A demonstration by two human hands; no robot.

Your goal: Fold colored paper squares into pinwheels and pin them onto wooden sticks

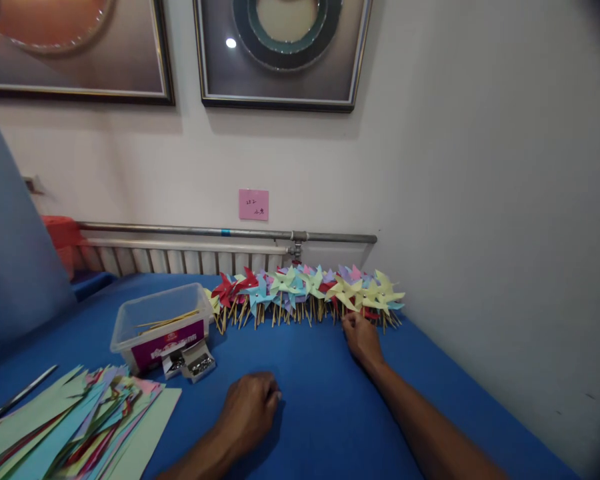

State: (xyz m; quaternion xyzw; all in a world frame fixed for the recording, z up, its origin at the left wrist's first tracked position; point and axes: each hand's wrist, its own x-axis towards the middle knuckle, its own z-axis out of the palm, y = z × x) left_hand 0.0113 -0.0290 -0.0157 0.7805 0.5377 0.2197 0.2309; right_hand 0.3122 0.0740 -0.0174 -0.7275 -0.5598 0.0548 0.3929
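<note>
Reaching to the centre right of the frame, the right hand (363, 339) touches the base of the paper pinwheels (305, 293) lined along the wall; whether its fingers pinch a stick cannot be told. A nudge here could topple the light, crowded row. The left hand (250, 408) rests loosely curled and empty on the blue cloth (310, 400). Lower left: flat paper sheets (70, 427), a clear plastic box (157, 323), a small pin box (193, 362).
</note>
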